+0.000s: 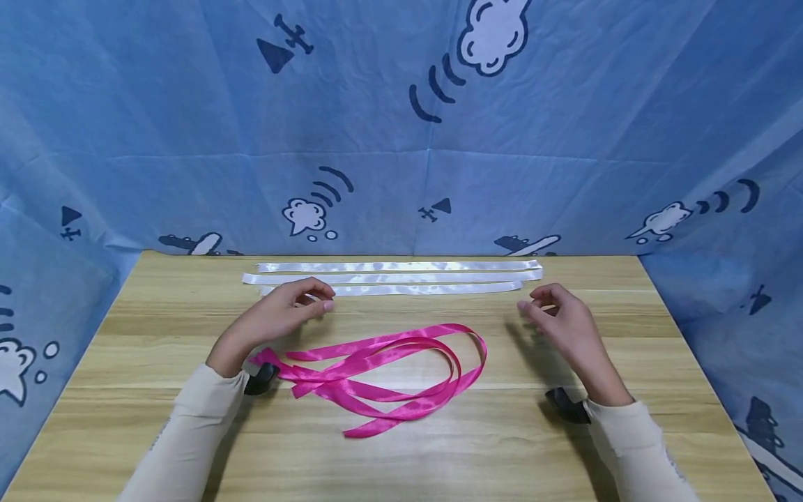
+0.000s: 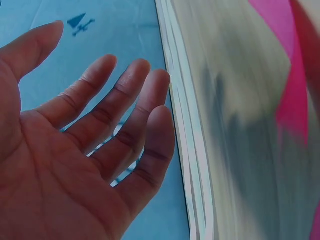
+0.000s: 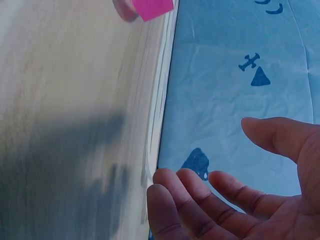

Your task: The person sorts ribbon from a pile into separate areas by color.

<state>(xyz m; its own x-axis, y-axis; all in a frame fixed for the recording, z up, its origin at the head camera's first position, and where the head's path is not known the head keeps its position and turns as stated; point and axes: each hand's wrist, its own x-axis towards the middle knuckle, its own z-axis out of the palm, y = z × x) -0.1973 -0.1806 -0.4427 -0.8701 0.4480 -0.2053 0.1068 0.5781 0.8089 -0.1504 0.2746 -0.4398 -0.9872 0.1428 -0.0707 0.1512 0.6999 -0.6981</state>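
A glossy pink ribbon (image 1: 360, 430) lies in long loose loops at the middle of the table, its bunched left end (image 1: 266, 357) beside the left wrist. My left hand (image 1: 291, 307) is above the table with nothing in it, fingers loosely bent, overlapping the white ribbons in the head view. To the right of the pink loops, my right hand (image 1: 558, 314) hovers empty with loosely curved fingers, its shadow on the wood. Three white satin ribbons (image 1: 426, 277) stretch side by side along the back. Both wrist views show spread fingers; pink ribbon (image 2: 290, 110) appears at the left one's right side.
The wooden table (image 1: 627, 453) ends at the back against a blue printed cloth (image 1: 376, 104), which also hangs at both sides. Small black devices (image 1: 261, 378) are strapped at both wrists, below light sleeves (image 1: 188, 425).
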